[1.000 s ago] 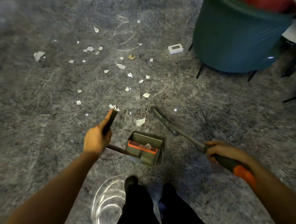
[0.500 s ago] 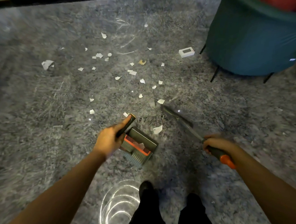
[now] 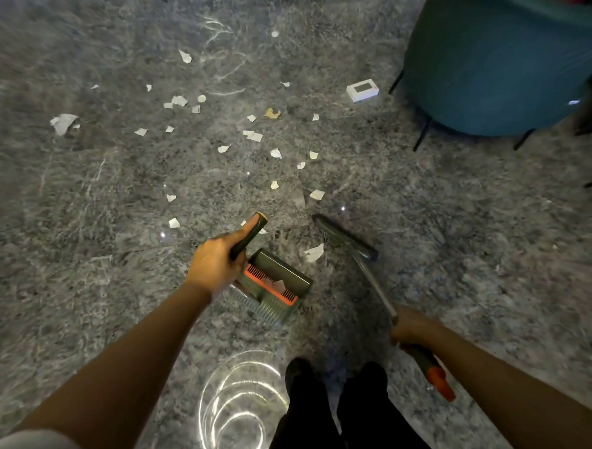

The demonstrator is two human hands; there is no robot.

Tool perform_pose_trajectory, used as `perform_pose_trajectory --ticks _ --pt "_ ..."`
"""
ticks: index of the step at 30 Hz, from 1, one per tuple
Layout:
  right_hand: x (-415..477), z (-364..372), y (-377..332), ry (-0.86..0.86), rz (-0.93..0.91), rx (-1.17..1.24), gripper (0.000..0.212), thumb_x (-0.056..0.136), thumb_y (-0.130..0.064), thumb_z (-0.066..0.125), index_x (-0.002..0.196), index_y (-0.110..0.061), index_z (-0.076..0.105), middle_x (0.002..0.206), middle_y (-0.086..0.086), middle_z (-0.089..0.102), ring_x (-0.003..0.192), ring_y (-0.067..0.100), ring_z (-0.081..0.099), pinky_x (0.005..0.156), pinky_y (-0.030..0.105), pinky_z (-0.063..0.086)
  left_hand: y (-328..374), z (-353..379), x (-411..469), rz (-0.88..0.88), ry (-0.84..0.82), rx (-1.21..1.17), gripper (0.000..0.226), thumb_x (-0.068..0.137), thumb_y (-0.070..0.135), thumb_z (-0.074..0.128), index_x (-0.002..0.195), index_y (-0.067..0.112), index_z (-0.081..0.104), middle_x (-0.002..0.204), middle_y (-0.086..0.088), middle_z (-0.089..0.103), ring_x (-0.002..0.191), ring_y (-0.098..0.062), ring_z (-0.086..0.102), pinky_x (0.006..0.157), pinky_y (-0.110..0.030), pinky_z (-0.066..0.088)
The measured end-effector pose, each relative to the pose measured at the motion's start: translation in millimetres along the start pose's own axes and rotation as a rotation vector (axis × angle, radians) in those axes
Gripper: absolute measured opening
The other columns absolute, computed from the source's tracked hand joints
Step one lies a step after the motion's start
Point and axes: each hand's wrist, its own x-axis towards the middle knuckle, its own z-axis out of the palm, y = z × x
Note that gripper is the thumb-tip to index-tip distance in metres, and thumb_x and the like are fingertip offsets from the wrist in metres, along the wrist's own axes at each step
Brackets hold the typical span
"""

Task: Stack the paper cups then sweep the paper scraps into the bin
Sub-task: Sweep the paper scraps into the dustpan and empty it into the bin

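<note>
My left hand [image 3: 217, 261] grips the dark upright handle of a grey dustpan [image 3: 274, 285] with an orange comb, which rests on the floor with a paper scrap inside. My right hand [image 3: 413, 331] holds the broom [image 3: 369, 272] by its metal shaft above the orange-tipped grip. The broom head [image 3: 345, 237] lies on the floor to the right of the pan. One larger scrap [image 3: 314, 252] lies between pan and broom head. Several white paper scraps [image 3: 254, 135] are scattered over the grey marble floor ahead. No paper cups are in view.
A teal armchair [image 3: 491, 59] on thin black legs stands at the upper right. A small white box [image 3: 362, 90] lies on the floor beside it. A crumpled larger paper [image 3: 63, 122] sits far left. My dark shoes [image 3: 333, 377] stand just behind the dustpan.
The broom head has swung back toward me and to the right of the pan. The dustpan has shifted slightly, and my view has tilted a bit downward.
</note>
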Motion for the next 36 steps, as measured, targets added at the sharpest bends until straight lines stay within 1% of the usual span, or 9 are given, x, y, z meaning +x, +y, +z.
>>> perform_pose_trajectory --ticks 2,4,5,7,9,12,18,29,36 --pt "2 12 0 0.017 0.012 -0.040 0.051 0.090 -0.008 0.055 0.136 0.004 0.037 0.093 0.014 0.053 0.078 0.025 0.055 0.076 0.030 0.049 -3 -2 1 0.013 0.015 0.011 0.076 0.082 0.002 0.060 0.142 0.033 0.024 0.077 -0.010 0.061 0.062 -0.022 0.051 0.060 -0.030 0.043" --pt "3 21 1 0.006 0.012 -0.040 0.050 0.091 -0.005 0.051 0.138 0.003 0.033 0.087 0.011 0.048 0.062 0.018 0.045 0.063 0.029 0.048 -5 -4 1 0.001 0.023 0.020 0.077 0.083 0.003 0.061 0.141 0.035 0.022 0.075 -0.008 0.060 0.060 -0.019 0.049 0.058 -0.027 0.039" --pt "2 25 3 0.000 0.009 -0.061 0.051 0.091 -0.005 0.050 0.138 0.002 0.032 0.094 0.014 0.050 0.062 0.017 0.044 0.059 0.027 0.046 -6 -5 1 -0.009 0.022 0.023 0.077 0.083 0.003 0.061 0.141 0.036 0.022 0.075 -0.006 0.058 0.060 -0.018 0.049 0.058 -0.026 0.037" --pt "0 32 5 -0.025 0.008 -0.111 0.051 0.092 -0.006 0.050 0.139 0.002 0.031 0.112 0.019 0.049 0.074 0.024 0.049 0.069 0.030 0.050 -7 -6 1 -0.017 0.019 0.024 0.077 0.083 0.004 0.060 0.140 0.038 0.022 0.073 -0.003 0.055 0.059 -0.018 0.048 0.057 -0.026 0.035" --pt "-4 37 6 -0.065 -0.009 -0.140 0.049 0.092 -0.006 0.049 0.138 -0.002 0.032 0.111 0.017 0.043 0.085 0.028 0.048 0.080 0.034 0.051 -6 -6 1 -0.015 0.020 0.021 0.076 0.084 0.004 0.060 0.141 0.038 0.023 0.072 -0.001 0.053 0.058 -0.019 0.048 0.057 -0.026 0.035" --pt "-12 38 4 -0.128 -0.059 -0.155 0.049 0.090 -0.003 0.050 0.136 -0.006 0.036 0.119 0.021 0.047 0.077 0.026 0.051 0.067 0.032 0.052 -7 -8 1 -0.009 0.021 0.021 0.073 0.084 0.003 0.060 0.143 0.036 0.031 0.073 -0.001 0.054 0.058 -0.018 0.048 0.056 -0.025 0.035" --pt "-39 14 0 -0.227 -0.115 -0.097 0.043 0.083 0.002 0.056 0.122 -0.009 0.046 0.077 0.009 0.053 0.049 0.014 0.053 0.044 0.024 0.047 -13 -13 -3 -0.002 0.023 -0.006 0.069 0.084 0.000 0.061 0.142 0.029 0.039 0.075 -0.003 0.058 0.058 -0.015 0.049 0.057 -0.022 0.036" --pt "-68 -32 -6 -0.183 -0.165 0.065 0.045 0.084 0.009 0.056 0.126 -0.006 0.049 0.068 0.012 0.051 0.046 0.015 0.050 0.043 0.026 0.044 -26 -22 -19 -0.073 0.012 -0.054 0.069 0.087 0.003 0.060 0.143 0.035 0.035 0.086 -0.012 0.064 0.064 -0.022 0.055 0.058 -0.029 0.040" --pt "-25 -68 -58 -0.122 -0.240 0.050 0.028 0.082 0.007 0.059 0.108 0.000 0.056 0.048 0.004 0.055 0.037 0.012 0.051 0.041 0.023 0.044 -71 -47 -39 -0.325 0.233 -0.142 0.067 0.087 0.008 0.062 0.141 0.040 0.037 0.090 -0.018 0.068 0.065 -0.034 0.062 0.056 -0.032 0.045"
